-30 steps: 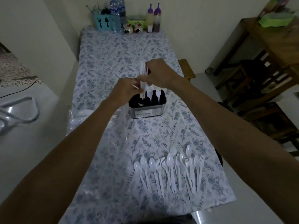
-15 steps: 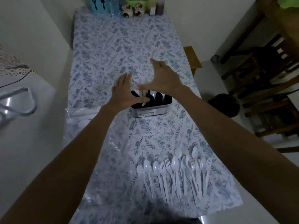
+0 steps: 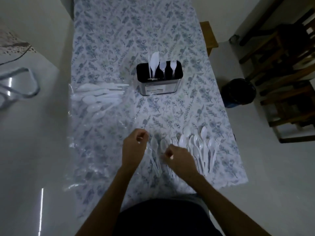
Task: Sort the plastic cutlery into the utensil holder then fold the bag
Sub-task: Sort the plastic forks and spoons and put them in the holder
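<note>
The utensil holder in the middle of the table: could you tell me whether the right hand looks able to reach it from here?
Probably yes: the right hand sits nearer than the utensil holder, with only bare tablecloth between them.

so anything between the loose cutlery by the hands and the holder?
Nothing visible. Bare tablecloth lies between the cutlery row and the holder. The bag sits off to the left, clear of that path.
</note>
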Tool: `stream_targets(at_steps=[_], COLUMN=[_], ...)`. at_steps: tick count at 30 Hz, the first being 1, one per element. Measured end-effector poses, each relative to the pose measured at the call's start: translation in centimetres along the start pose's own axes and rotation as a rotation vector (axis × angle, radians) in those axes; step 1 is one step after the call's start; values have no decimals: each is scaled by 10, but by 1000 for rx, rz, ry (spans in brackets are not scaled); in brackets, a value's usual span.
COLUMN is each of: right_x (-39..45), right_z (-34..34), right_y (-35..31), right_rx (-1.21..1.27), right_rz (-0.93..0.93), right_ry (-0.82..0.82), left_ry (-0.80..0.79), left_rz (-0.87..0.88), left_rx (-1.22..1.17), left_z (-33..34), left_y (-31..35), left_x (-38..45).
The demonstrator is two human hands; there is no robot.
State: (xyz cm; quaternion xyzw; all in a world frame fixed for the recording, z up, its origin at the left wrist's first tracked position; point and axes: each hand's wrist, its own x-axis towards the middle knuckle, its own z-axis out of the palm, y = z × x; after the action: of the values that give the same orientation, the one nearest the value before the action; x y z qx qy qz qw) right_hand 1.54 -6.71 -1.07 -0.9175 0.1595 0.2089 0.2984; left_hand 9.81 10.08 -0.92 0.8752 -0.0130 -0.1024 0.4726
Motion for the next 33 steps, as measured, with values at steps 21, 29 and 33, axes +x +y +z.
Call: stream_targets(at_steps=[21,29,33], right_x=[-36,-38,-53], right_z=[67,71,69], right_y=[1,-4,-1], right_rx=[-72,130,206], right_rz=[-318,-147,-211], right_ry=[189,190,218], left_ry=[-57,-4,-62], left_rz=[-583,-698,-684], left_rx=[-501,-689,-726], left_z=[11,7,11], left_y=[-30,-34,-31], left_x=[-70,-80,-80])
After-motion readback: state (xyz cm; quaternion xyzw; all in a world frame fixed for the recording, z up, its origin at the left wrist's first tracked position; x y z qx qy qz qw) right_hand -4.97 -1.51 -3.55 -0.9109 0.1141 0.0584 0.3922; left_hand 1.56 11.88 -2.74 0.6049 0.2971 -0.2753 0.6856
